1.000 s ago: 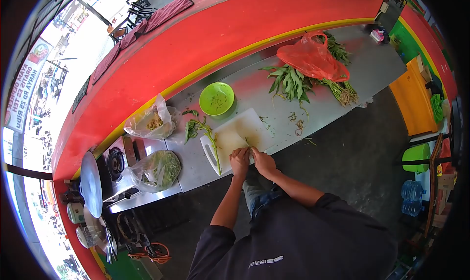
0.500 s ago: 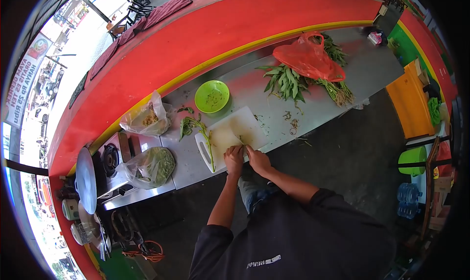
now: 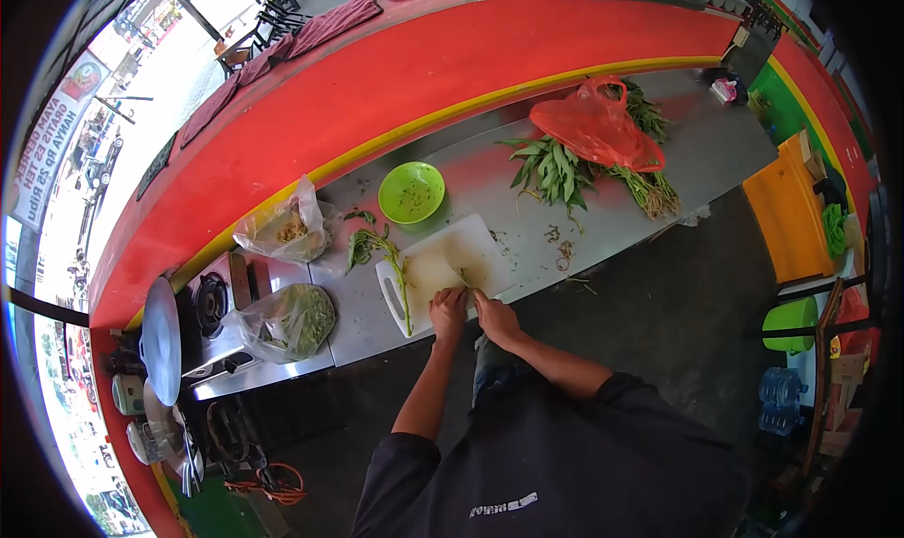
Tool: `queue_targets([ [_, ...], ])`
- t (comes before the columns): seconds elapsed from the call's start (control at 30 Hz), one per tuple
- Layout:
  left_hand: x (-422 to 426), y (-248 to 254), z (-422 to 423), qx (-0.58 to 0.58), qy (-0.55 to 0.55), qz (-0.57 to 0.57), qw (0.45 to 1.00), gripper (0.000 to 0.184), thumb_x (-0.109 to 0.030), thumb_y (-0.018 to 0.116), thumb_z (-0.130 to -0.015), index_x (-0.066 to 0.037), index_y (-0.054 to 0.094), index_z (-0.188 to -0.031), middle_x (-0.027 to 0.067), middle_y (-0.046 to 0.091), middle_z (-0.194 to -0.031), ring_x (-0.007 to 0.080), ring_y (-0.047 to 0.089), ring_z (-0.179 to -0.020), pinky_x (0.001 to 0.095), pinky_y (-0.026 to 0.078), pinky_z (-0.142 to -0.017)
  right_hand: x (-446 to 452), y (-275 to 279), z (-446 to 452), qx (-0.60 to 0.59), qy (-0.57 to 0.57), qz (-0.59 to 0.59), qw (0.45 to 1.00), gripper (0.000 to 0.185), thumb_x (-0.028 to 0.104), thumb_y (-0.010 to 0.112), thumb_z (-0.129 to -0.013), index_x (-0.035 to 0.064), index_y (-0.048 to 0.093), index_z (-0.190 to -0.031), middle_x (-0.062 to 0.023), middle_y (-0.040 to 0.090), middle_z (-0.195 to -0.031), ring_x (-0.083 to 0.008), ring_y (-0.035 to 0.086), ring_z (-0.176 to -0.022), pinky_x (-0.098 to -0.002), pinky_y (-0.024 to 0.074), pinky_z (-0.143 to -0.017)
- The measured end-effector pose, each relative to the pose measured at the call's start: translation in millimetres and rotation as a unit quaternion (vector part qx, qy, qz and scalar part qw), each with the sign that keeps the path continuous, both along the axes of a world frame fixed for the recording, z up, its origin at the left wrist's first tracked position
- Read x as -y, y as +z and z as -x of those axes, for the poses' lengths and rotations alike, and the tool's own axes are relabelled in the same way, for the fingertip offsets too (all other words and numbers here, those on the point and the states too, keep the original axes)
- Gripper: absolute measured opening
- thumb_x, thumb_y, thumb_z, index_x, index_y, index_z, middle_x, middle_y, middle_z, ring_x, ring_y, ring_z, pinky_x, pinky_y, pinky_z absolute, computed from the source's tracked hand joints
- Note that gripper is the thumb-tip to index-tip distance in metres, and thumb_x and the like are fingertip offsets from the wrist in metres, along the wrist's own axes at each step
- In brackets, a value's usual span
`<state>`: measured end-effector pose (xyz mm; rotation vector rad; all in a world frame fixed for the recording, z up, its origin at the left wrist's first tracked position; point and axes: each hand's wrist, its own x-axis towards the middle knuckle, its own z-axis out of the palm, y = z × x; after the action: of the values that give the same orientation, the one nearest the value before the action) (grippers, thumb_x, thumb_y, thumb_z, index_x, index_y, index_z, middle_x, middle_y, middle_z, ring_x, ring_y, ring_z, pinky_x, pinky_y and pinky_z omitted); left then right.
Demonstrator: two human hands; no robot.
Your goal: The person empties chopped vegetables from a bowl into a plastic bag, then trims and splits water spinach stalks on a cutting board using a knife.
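A white cutting board (image 3: 435,273) lies on the steel counter in front of me. Over its near right part my left hand (image 3: 448,310) is closed, its fingers bent around something too small to make out. Close beside it, my right hand (image 3: 496,318) is closed at the handle end of a knife (image 3: 460,273), whose pale blade points away over the board. A green leafy stem (image 3: 401,279) lies across the board's left end, its leaves hanging past the edge. Beyond the board sits a green bowl (image 3: 411,193) with small bits inside.
Leafy bundles (image 3: 556,169) lie under a red plastic bag (image 3: 603,124) at the right. Two clear bags (image 3: 299,323) of food stand at the left, near a gas stove (image 3: 211,298) and a large round lid (image 3: 162,340). Scraps (image 3: 565,254) dot the steel counter (image 3: 508,208).
The camera view has shifted slightly. Both hands remain together at the knife on the board, with only small movement.
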<state>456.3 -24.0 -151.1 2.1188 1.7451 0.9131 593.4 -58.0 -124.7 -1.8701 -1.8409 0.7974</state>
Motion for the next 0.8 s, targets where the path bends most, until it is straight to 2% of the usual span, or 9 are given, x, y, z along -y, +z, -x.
queue_targets([
  [0.23, 5, 6, 1, 0.021, -0.014, -0.024, 0.999, 0.014, -0.014, 0.072, -0.085, -0.013, 0.075, -0.099, 0.0029, 0.069, -0.091, 0.025, 0.065, -0.089, 0.0419, 0.047, -0.079, -12, 1, 8, 0.012, 0.003, -0.014, 1.0, 0.037, 0.028, 0.048, -0.104, 0.0093, 0.053, -0.136, -0.0244, 0.069, -0.076, -0.0445, 0.068, -0.071, -0.0543, 0.0549, -0.064],
  [0.33, 1, 3, 5, 0.076, -0.029, -0.006, 0.997, 0.013, -0.013, 0.072, -0.084, -0.012, 0.076, -0.097, 0.0033, 0.067, -0.09, 0.0254, 0.064, -0.089, 0.0417, 0.047, -0.078, -6, 8, 6, 0.005, 0.002, 0.029, 1.0, 0.038, 0.028, 0.048, -0.104, 0.0083, 0.053, -0.136, -0.0244, 0.069, -0.077, -0.045, 0.068, -0.071, -0.055, 0.0546, -0.064],
  [0.5, -2, -8, 16, 0.086, -0.049, -0.001, 0.995, 0.013, -0.013, 0.072, -0.085, -0.012, 0.076, -0.097, 0.0039, 0.065, -0.088, 0.0263, 0.063, -0.087, 0.0414, 0.047, -0.077, 9, 10, 1, 0.02, 0.003, 0.045, 0.999, 0.038, 0.029, 0.048, -0.104, 0.0102, 0.053, -0.136, -0.0231, 0.069, -0.076, -0.0442, 0.068, -0.072, -0.0557, 0.0542, -0.064],
  [0.57, 2, -11, 18, 0.107, -0.049, 0.009, 0.993, 0.013, -0.014, 0.072, -0.086, -0.012, 0.076, -0.098, 0.004, 0.065, -0.087, 0.0265, 0.063, -0.086, 0.0414, 0.046, -0.077, 9, -4, 4, 0.019, -0.007, -0.001, 1.0, 0.036, 0.027, 0.048, -0.104, 0.0099, 0.055, -0.134, -0.0245, 0.069, -0.08, -0.0444, 0.068, -0.073, -0.0555, 0.0544, -0.064],
  [0.63, 4, -3, 21, 0.061, -0.066, -0.002, 0.996, 0.013, -0.014, 0.072, -0.086, -0.011, 0.076, -0.098, 0.0038, 0.064, -0.086, 0.0259, 0.063, -0.085, 0.0412, 0.046, -0.076, 2, 0, 8, 0.026, 0.0, 0.009, 1.0, 0.036, 0.027, 0.048, -0.104, 0.0094, 0.055, -0.134, -0.0252, 0.07, -0.083, -0.0442, 0.069, -0.075, -0.0548, 0.0549, -0.065],
  [0.8, 3, -11, 22, 0.075, -0.066, 0.009, 0.995, 0.014, -0.015, 0.072, -0.086, -0.012, 0.075, -0.099, 0.0043, 0.066, -0.089, 0.0257, 0.064, -0.087, 0.0405, 0.046, -0.077, -13, 2, 7, -0.011, -0.007, 0.013, 1.0, 0.037, 0.028, 0.05, -0.103, 0.0099, 0.055, -0.135, -0.0264, 0.069, -0.085, -0.0473, 0.067, -0.079, -0.056, 0.0544, -0.068],
])
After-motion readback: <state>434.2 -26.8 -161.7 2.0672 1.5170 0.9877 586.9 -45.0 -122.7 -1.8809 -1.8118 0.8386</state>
